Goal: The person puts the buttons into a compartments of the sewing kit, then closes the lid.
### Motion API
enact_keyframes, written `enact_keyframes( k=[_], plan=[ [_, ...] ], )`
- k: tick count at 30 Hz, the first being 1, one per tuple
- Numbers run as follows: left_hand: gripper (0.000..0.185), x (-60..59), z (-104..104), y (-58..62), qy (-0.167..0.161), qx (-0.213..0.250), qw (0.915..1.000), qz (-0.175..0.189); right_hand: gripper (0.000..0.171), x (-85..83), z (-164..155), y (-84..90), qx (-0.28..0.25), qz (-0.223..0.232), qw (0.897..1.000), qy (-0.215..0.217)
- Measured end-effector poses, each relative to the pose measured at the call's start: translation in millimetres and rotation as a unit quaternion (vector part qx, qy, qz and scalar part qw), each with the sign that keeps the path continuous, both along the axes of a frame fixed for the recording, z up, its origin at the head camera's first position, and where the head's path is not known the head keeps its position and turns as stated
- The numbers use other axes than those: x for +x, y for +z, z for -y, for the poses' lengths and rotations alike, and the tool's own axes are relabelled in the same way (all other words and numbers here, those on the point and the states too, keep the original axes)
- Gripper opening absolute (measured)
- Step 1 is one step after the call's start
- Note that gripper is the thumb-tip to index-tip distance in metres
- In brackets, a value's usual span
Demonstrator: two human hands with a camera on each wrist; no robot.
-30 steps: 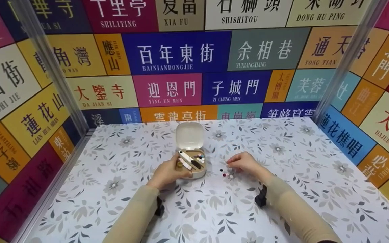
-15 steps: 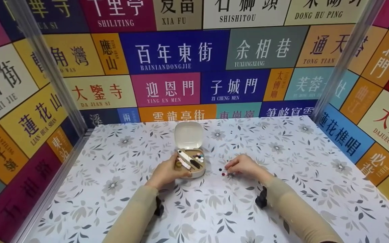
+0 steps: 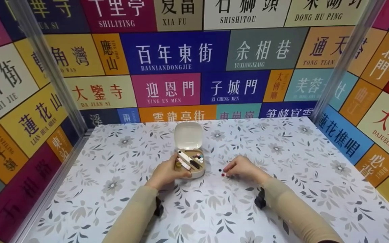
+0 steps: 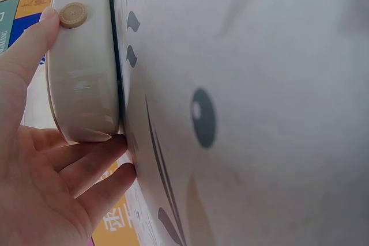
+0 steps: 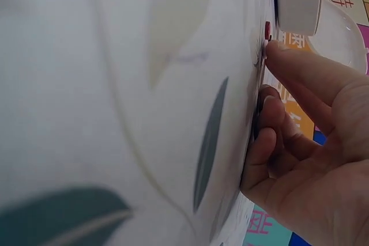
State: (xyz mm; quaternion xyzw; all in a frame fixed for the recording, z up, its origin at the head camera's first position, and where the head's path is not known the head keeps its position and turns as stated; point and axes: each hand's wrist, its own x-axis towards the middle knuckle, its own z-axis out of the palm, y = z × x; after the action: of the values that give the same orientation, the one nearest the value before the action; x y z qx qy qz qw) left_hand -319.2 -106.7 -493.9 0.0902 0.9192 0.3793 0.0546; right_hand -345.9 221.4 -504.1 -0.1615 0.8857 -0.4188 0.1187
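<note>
A small beige box stands on the flowered table with its lid raised. Inside lie a white and black tool and small coloured buttons. My left hand grips the box's left side; in the left wrist view my thumb lies along the box wall, with the other fingers beneath it. My right hand rests on the table right of the box. Its index fingertip touches a red button, and a dark button lies beside it.
Walls covered in coloured signs close in the table at the back and both sides. Two metal posts stand at the back corners. A tan button shows on the box rim.
My right hand has slid a little left and nearer, onto the loose buttons. My left hand and the box have stayed put.
</note>
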Motion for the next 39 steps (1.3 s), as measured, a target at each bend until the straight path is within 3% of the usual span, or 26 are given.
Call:
enact_keyframes(
  k=[12, 19, 23, 32, 39],
  plan=[
    [0.117, 0.3, -0.3, 0.4, -0.001, 0.007, 1.0, -0.003, 0.016, 2.5, 5.0, 4.1, 0.034, -0.03, 0.999, 0.01],
    [0.115, -1.5, 0.9, -1.7, -0.007, 0.009, 0.9998, -0.018, 0.014, 2.1, 7.1, 5.1, 0.083, -0.097, 0.991, 0.039],
    [0.117, -0.3, 0.9, -1.6, -0.006, 0.012, 0.9998, -0.013, 0.013, 1.6, 7.7, 4.2, 0.085, -0.107, 0.99, 0.046],
    [0.117, -0.9, 0.1, -0.9, 0.0, 0.015, 0.9999, -0.004, 0.01, 1.3, 8.1, 4.3, 0.084, -0.102, 0.991, 0.037],
    [0.118, -1.8, -0.7, -1.9, 0.004, 0.016, 0.9998, 0.006, 0.007, 1.3, 7.8, 5.1, 0.079, -0.063, 0.995, 0.015]
  ],
)
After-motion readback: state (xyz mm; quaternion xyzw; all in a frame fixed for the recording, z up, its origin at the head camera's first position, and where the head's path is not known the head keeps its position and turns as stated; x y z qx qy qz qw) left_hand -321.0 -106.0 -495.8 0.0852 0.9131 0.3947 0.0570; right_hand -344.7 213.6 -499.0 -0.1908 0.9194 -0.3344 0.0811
